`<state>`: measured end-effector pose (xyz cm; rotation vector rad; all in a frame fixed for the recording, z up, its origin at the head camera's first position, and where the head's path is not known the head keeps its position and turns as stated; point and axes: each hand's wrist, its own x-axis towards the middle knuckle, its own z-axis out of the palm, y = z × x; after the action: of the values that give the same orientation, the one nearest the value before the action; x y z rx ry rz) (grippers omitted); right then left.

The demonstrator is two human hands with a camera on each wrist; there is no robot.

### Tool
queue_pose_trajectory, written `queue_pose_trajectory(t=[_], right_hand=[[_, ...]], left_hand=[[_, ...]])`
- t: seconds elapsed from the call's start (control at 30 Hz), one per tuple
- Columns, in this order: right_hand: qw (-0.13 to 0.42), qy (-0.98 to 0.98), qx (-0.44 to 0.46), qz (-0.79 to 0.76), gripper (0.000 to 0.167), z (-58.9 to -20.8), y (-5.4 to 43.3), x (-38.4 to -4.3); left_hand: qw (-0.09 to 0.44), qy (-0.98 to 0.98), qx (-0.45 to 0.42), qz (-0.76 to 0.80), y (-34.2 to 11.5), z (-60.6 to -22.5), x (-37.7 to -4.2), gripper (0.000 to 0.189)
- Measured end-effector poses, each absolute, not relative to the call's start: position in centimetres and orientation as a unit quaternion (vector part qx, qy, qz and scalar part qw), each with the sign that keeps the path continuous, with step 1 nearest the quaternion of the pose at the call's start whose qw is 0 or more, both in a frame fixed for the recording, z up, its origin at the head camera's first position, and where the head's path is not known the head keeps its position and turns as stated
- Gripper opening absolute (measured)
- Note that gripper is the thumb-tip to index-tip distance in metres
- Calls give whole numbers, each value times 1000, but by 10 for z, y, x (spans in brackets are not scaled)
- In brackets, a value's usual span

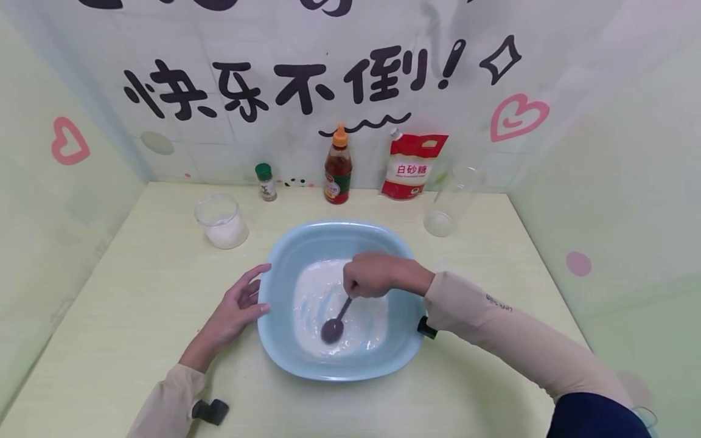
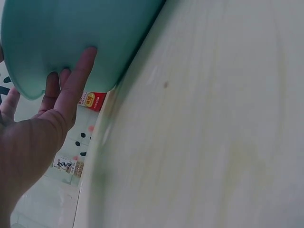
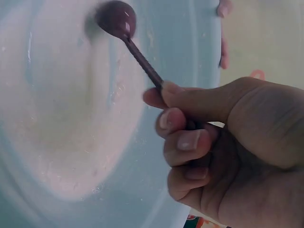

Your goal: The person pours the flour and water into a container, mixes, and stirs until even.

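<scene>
My right hand (image 1: 372, 275) grips the handle of a dark brown spoon (image 1: 332, 330), thumb and fingers curled round it. The spoon's bowl hangs over a thin, wet white mixture (image 1: 361, 316) with streaks of blue showing through, inside a light-blue plastic basin (image 1: 339, 370). From the right wrist view the spoon (image 3: 116, 19) looks rounded and glossy. On the basin's left side rests my left hand (image 1: 235, 310), its thumb and index tips touching the rim. The left wrist view shows its fairly straight fingers (image 2: 76, 85) against the outer wall.
Behind the basin stand a glass beaker of white powder (image 1: 224, 225), a green-capped shaker (image 1: 265, 182), a sauce bottle (image 1: 338, 173) with an orange cap, a red sugar pouch (image 1: 411, 167) and a tall clear glass (image 1: 440, 222). Walls border the pale table (image 1: 137, 274) at the back and sides.
</scene>
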<state>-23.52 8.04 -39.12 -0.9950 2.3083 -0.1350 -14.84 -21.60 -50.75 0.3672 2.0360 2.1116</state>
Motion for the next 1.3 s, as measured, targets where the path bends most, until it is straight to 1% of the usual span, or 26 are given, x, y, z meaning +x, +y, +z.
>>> queue_pose_trajectory(t=[0.1, 0.23, 0.37, 0.53, 0.67, 0.8, 0.9, 1.0, 1.1, 1.3], right_hand=[[330, 869, -366, -40, 11, -390, 90, -233], [325, 882, -342, -17, 9, -385, 109, -240], [303, 903, -305, 12, 7, -376, 124, -252], [243, 931, -270, 22, 8, -370, 128, -266], [206, 940, -273, 1, 7, -373, 118, -273], [197, 935, -293, -21, 8, -378, 96, -273], [199, 923, -328, -26, 13, -384, 78, -268], [201, 908, -367, -19, 14, -389, 65, -259], [216, 895, -389, -19, 14, -392, 60, -248], [301, 881, -363, -32, 13, -392, 71, -231]], left_hand=[[94, 681, 127, 715, -217, -507, -149, 69], [95, 676, 133, 718, -218, -508, -149, 69], [96, 679, 132, 716, -219, -508, -150, 70], [96, 682, 130, 714, -219, -508, -150, 70], [96, 681, 130, 714, -219, -509, -150, 70], [92, 679, 131, 716, -219, -511, -150, 70], [92, 677, 136, 718, -219, -513, -150, 70], [92, 675, 142, 718, -219, -515, -150, 69], [90, 675, 144, 718, -218, -515, -150, 69], [91, 681, 134, 714, -219, -514, -151, 70]])
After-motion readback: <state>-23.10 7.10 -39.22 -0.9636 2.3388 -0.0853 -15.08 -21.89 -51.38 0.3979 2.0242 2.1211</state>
